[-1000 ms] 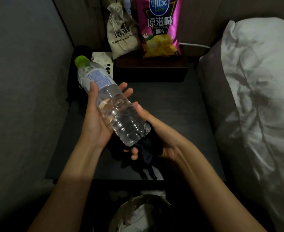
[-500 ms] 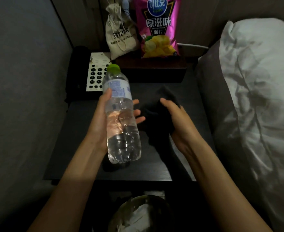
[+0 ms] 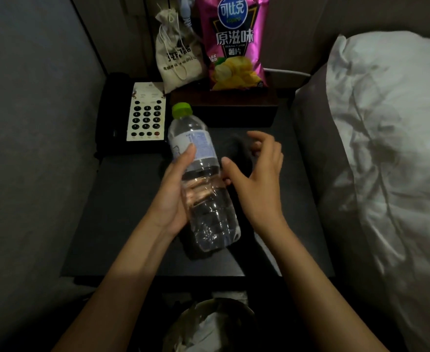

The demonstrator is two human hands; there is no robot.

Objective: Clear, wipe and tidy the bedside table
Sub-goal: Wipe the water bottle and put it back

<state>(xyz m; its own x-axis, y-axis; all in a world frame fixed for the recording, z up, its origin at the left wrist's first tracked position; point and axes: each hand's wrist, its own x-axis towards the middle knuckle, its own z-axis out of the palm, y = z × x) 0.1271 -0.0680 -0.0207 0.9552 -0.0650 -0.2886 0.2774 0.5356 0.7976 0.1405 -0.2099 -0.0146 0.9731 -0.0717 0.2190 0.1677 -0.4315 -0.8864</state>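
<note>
My left hand [image 3: 173, 194] grips a clear water bottle [image 3: 213, 224] with a green cap, held nearly upright just above the dark bedside table [image 3: 122, 212]. Right beside it, my right hand [image 3: 257, 181] curls its thumb and fingers around a bunched black cloth [image 3: 238, 148]. The cloth trails down under my wrist toward the table's front edge. Part of the cloth is hidden behind the bottle and my hand.
A black telephone with a white keypad [image 3: 146, 115] sits at the back left. A dark box [image 3: 224, 110] at the back carries a drawstring bag [image 3: 178, 54] and a pink chip bag [image 3: 234, 47]. The bed's pillow [image 3: 386, 148] is right; a lined bin [image 3: 208, 326] stands below.
The bottle swung from tilted to nearly upright and moved toward the table's middle. My right hand carried the black cloth from the front edge up beside the bottle.
</note>
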